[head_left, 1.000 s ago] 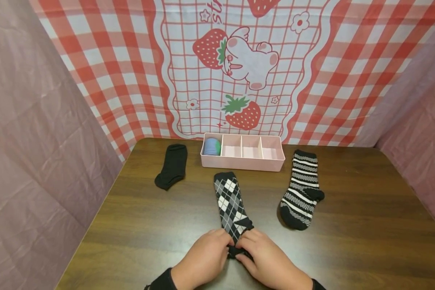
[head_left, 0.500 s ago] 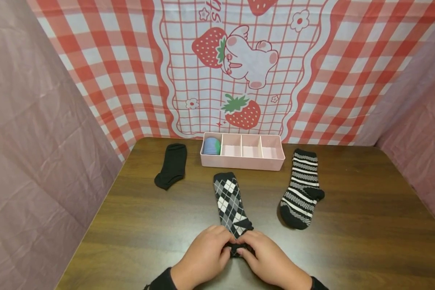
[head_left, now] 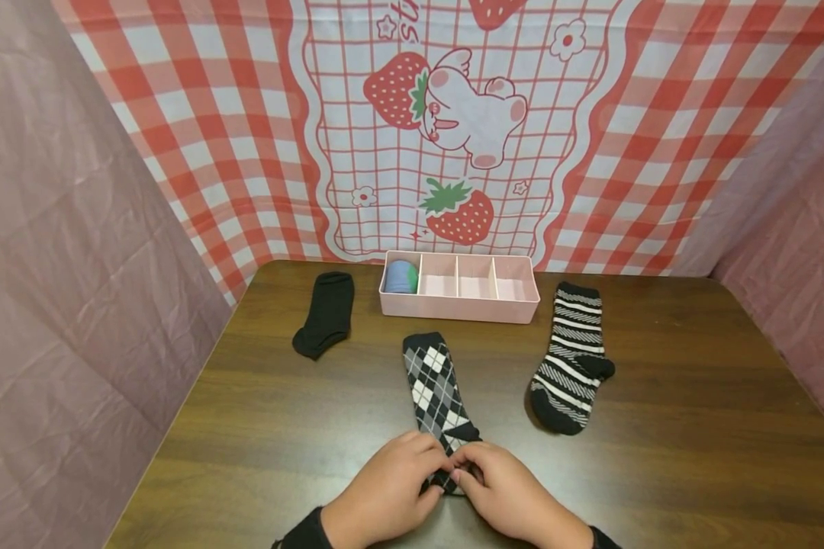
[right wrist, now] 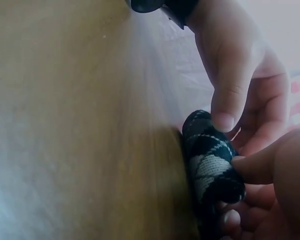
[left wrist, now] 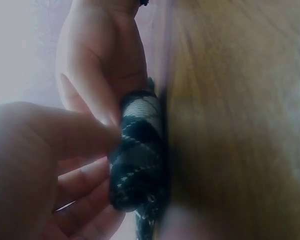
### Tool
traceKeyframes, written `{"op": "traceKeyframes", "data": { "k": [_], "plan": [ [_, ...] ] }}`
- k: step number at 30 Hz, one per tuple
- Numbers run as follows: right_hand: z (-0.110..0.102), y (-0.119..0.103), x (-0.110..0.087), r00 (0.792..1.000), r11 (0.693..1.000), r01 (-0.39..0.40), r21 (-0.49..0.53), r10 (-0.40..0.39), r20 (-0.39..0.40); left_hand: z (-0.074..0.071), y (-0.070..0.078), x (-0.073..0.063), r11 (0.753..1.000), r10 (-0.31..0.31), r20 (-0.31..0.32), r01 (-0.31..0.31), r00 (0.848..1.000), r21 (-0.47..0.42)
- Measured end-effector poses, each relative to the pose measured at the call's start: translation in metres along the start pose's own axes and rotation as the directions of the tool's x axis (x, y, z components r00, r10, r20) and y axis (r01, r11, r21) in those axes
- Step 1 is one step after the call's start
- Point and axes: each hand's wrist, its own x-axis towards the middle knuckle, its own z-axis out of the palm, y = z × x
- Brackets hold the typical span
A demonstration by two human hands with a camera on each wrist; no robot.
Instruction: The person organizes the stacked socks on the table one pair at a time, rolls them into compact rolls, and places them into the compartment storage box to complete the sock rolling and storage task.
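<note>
An argyle sock (head_left: 438, 389) in black, grey and white lies on the brown table, its cuff toward the back and its toe end rolled up at the front. My left hand (head_left: 397, 476) pinches the left side of that roll, thumb on the near face. From the other side my right hand (head_left: 508, 488) pinches it too, the two sets of fingertips close together over it. Both wrist views show the rolled part (left wrist: 140, 155) as a thick patterned bundle against the tabletop, with thumbs pressed on it (right wrist: 210, 160).
A pink box (head_left: 460, 306) with several compartments stands at the back, a blue and green roll (head_left: 401, 277) in its leftmost one. A black ankle sock (head_left: 327, 314) lies to the left, a striped black-and-white sock (head_left: 568, 358) to the right. A checked cloth (head_left: 233, 137) hangs behind.
The argyle sock has slid slightly toward me, its cuff now farther from the pink box. My fingers have shifted on the rolled toe end, and the hands stay close together.
</note>
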Motion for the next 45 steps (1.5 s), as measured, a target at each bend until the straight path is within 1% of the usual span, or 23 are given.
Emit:
{"op": "traceKeyframes", "data": {
  "k": [3, 6, 10, 12, 14, 18, 21, 24, 26, 31, 37, 40, 45],
  "plan": [
    [0.001, -0.003, 0.0, 1.0, 1.0, -0.03, -0.008, 0.03, -0.008, -0.001, 0.0, 0.0, 1.0, -0.003, 0.008, 0.003, 1.0, 0.009],
    [0.002, -0.005, 0.0, 0.998, 0.998, -0.054, -0.009, 0.054, -0.018, -0.001, 0.0, 0.0, 1.0, -0.018, 0.027, 0.018, 0.999, 0.004],
    [0.005, -0.005, 0.0, 0.997, 0.998, -0.049, -0.026, 0.048, -0.052, -0.001, 0.0, 0.001, 0.999, -0.045, 0.061, 0.045, 0.997, 0.0],
    [0.007, -0.005, -0.001, 0.996, 0.998, -0.027, -0.056, 0.023, -0.087, 0.0, -0.001, 0.001, 0.998, -0.058, 0.077, 0.058, 0.995, -0.001],
    [0.008, -0.005, -0.001, 0.992, 0.996, 0.008, -0.093, -0.02, -0.123, 0.0, -0.001, 0.001, 0.998, -0.07, 0.093, 0.07, 0.993, -0.002],
    [0.008, -0.003, -0.002, 0.976, 0.981, 0.095, -0.169, -0.125, -0.179, -0.001, -0.001, 0.001, 0.996, -0.089, 0.108, 0.09, 0.99, -0.006],
    [0.008, -0.002, -0.001, 0.962, 0.965, 0.149, -0.218, -0.192, -0.194, -0.001, -0.001, 0.0, 0.996, -0.091, 0.084, 0.091, 0.992, 0.002],
    [0.007, 0.0, 0.0, 0.949, 0.945, 0.19, -0.268, -0.247, -0.196, 0.0, -0.001, 0.0, 0.996, -0.091, 0.049, 0.09, 0.995, 0.018],
    [0.006, 0.001, 0.001, 0.941, 0.932, 0.211, -0.295, -0.275, -0.196, 0.0, -0.001, 0.0, 0.995, -0.098, 0.036, 0.098, 0.994, 0.018],
    [0.006, 0.002, 0.002, 0.929, 0.917, 0.24, -0.318, -0.313, -0.199, 0.0, -0.001, 0.001, 0.99, -0.139, 0.039, 0.14, 0.99, -0.019],
    [0.006, 0.002, 0.002, 0.921, 0.905, 0.254, -0.341, -0.334, -0.201, 0.0, -0.002, 0.001, 0.983, -0.182, 0.012, 0.182, 0.983, -0.024],
    [0.007, 0.003, 0.002, 0.919, 0.903, 0.254, -0.345, -0.337, -0.204, 0.0, -0.002, 0.001, 0.981, -0.19, 0.021, 0.191, 0.982, -0.024],
    [0.007, 0.005, 0.001, 0.914, 0.898, 0.262, -0.353, -0.348, -0.207, -0.002, -0.001, 0.001, 0.98, -0.196, 0.055, 0.197, 0.979, -0.023]
  ]
}}
